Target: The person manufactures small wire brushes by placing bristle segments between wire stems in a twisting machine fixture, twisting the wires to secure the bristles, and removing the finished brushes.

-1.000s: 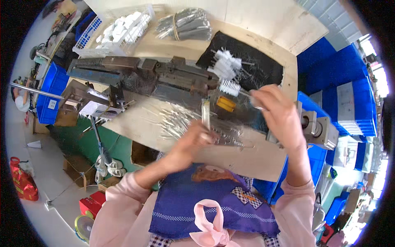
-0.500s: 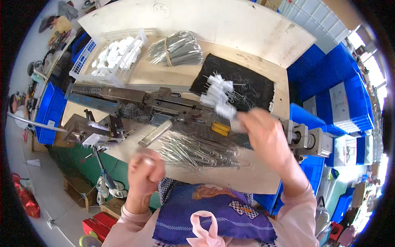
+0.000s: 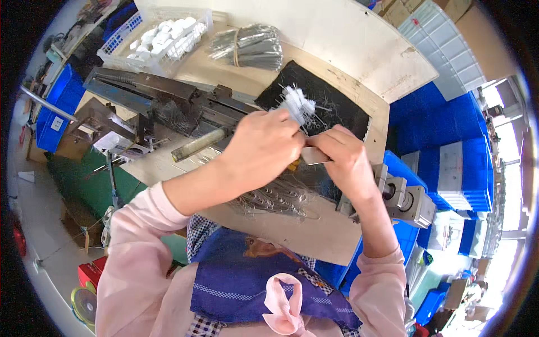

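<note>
My left hand [image 3: 264,143] is closed, its fingertips meeting those of my right hand [image 3: 345,157] over the metal bench machine [image 3: 222,104]. My right hand is also closed, with its thumb side toward the left. Whatever either hand pinches is hidden by the fingers. A flat pale plate [image 3: 316,155] lies right under my right fingers; I cannot tell if they grip it. Just beyond the fingertips, white pieces with thin wires [image 3: 298,105] sit in a cluster on a black mat [image 3: 342,104]. Loose bent wires [image 3: 269,199] lie below my left wrist.
A clear basket [image 3: 205,28] of white pieces and a tied wire bundle [image 3: 247,48] stand at the back. The machine's bar handle [image 3: 196,145] juts toward me on the left. A metal block [image 3: 410,202] is at the right, with blue bins [image 3: 455,135] beyond.
My left hand has come up and rightward from the bench's near edge to meet my right hand. The right hand has shifted slightly. The whole view has also tilted.
</note>
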The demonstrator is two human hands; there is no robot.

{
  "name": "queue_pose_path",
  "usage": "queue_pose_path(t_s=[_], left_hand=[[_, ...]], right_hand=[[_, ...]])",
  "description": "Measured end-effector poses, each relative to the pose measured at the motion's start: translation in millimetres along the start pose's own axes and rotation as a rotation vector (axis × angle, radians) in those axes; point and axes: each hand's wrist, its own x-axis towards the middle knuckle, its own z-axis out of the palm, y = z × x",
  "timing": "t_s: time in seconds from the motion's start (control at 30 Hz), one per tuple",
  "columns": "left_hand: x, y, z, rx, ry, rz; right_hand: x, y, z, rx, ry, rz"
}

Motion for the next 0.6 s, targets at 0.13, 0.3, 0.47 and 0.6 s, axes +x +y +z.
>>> queue_pose_path(t_s=[0.13, 0.3, 0.47, 0.6], left_hand=[[-18.2, -9.8, -17.6, 0.16, 0.1, 0.051], [-96.0, 45.9, 7.8, -1.255, 0.307, -0.969], [-65.0, -5.5, -26.2, -2.932, 0.152, -0.971], [-58.5, 24.3, -14.6, -1.984, 0.001, -0.978]], right_hand=[[17.4, -0.8, 17.7, 0.226, 0.029, 0.125], [22.2, 1.6, 30.8, 0.243, 0.015, 0.167], [16.9, 4.6, 34.3, 0.192, -0.019, 0.154], [23.1, 0.0, 32.3, 0.184, -0.027, 0.157]])
